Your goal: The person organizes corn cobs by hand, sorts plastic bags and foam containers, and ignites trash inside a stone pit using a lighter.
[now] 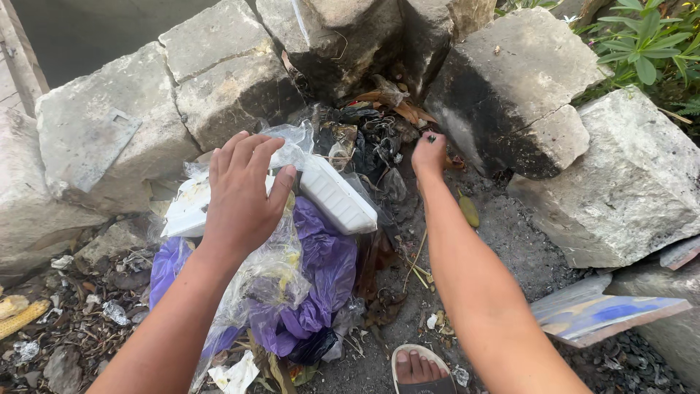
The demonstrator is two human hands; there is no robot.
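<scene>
White foam box [332, 193], purple bag [324, 266], grey soot-blackened stones [510, 95].

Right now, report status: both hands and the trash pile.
Left hand flat on clear plastic bag over white foam box. Right hand closed around a small dark object, at charred trash. Stone blocks ring the pile.

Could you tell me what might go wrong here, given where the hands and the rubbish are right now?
The right hand reaches into charred debris between blackened stones; if embers remain, it could get burned. The left hand rests on a clear plastic bag over a white foam box and purple bag; something sharp could be hidden underneath. A sandalled foot stands close to the heap, its toes exposed.
</scene>
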